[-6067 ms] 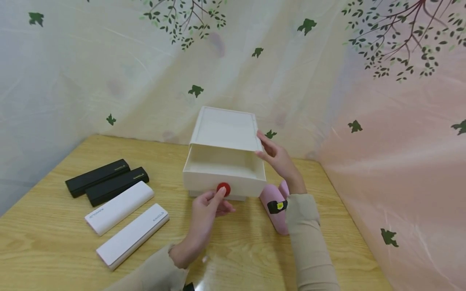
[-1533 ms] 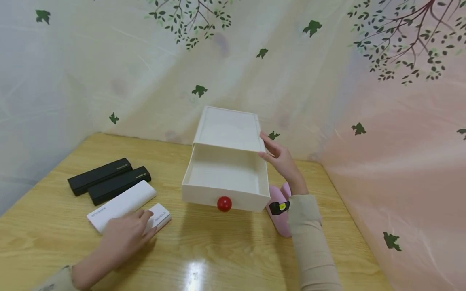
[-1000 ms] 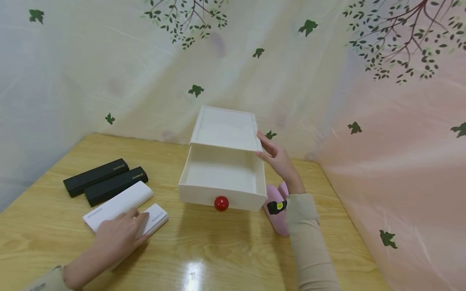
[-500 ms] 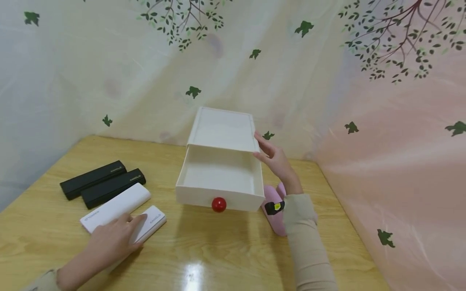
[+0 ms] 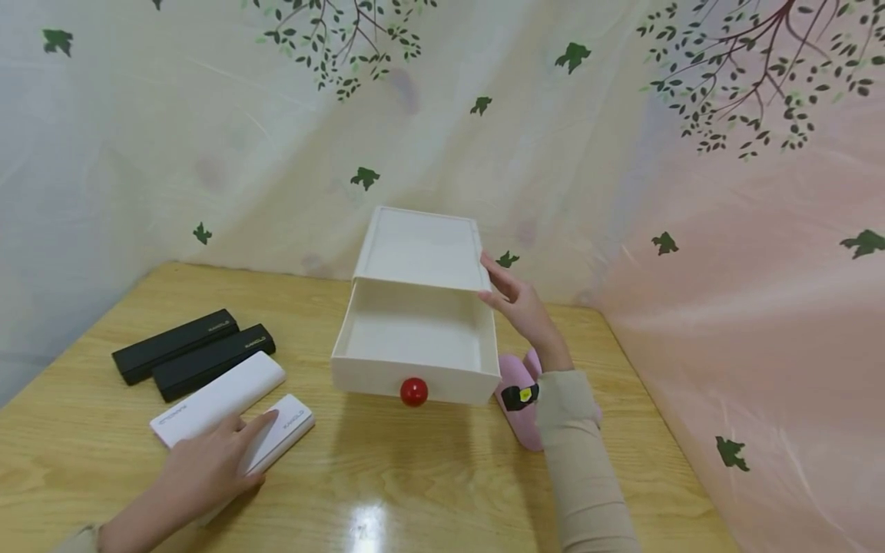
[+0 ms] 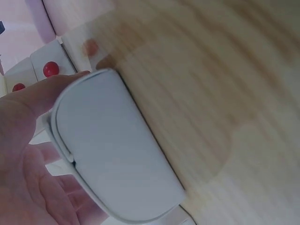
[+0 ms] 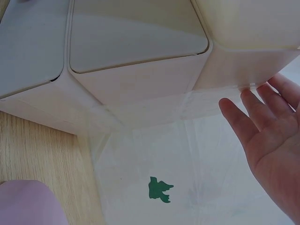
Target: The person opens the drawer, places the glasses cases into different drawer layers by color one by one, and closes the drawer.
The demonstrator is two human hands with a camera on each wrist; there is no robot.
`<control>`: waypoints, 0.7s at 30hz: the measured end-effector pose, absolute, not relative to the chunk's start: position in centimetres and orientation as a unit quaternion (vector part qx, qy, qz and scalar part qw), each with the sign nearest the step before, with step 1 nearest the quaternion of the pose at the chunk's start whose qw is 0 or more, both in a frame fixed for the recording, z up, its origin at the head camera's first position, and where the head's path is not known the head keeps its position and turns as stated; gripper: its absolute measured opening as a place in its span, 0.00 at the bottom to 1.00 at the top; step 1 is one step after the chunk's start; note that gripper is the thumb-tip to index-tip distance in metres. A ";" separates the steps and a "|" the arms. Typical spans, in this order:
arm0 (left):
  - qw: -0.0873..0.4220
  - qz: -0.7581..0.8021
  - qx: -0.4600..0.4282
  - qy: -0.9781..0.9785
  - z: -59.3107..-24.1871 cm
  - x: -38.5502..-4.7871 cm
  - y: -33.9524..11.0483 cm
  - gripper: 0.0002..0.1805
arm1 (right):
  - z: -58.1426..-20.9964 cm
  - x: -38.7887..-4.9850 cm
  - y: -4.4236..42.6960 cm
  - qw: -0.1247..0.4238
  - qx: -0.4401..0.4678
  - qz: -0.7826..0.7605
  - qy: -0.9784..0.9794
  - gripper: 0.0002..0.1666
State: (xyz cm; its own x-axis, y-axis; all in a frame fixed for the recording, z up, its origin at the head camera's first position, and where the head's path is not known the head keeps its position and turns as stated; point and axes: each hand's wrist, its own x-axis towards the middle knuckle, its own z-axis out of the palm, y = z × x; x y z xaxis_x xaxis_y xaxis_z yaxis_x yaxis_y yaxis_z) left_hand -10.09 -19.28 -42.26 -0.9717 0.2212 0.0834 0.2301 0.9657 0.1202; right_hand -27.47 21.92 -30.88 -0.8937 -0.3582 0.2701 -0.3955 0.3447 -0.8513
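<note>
My left hand [image 5: 203, 465] grips the nearest white glasses case [image 5: 293, 415], thumb on one side and fingers on the other. In the left wrist view, the end of that case [image 6: 117, 145] shows a rounded lid flap, close above the wood. A white drawer unit [image 5: 425, 246] stands at the table's middle back. Its top drawer [image 5: 373, 375], with a red ball knob [image 5: 414, 392], is pulled far out and nothing lies in it. My right hand [image 5: 522, 307] touches the unit's upper right side with extended fingers; the right wrist view shows these fingertips [image 7: 226, 104] against its wall.
A second white glasses case [image 5: 228, 388] lies just behind the held one. Two black glasses cases [image 5: 214, 361] lie farther back on the left. Pink slippers [image 5: 522, 426] sit right of the drawer unit, partly behind my right sleeve. A printed curtain [image 5: 276, 153] hangs behind the wooden table [image 5: 415, 491].
Six seconds ago my left hand pinched the red knob; since then the drawer has come farther out and that hand has moved left to the white glasses case. My right hand stays put.
</note>
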 end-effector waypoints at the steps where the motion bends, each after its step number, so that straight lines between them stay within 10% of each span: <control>1: 0.036 -0.065 -0.114 -0.991 -42.3 -10.1 -19.3 0.42 | -30.9 -27.5 21.9 0.019 0.230 0.524 -0.820 0.38; 21: 0.080 -0.065 -0.106 -0.989 -39.7 -11.2 -20.4 0.42 | -30.7 -27.5 22.0 0.018 0.226 0.515 -0.827 0.39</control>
State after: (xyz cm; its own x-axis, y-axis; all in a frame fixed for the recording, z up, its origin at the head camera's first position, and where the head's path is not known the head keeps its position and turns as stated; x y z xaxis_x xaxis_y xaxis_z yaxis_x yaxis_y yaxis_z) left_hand -11.16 -20.42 -39.66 -0.9648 0.1985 0.1723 0.2194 0.9692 0.1117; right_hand -27.49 21.96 -30.70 -0.8969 -0.3555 0.2630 -0.3929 0.3675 -0.8430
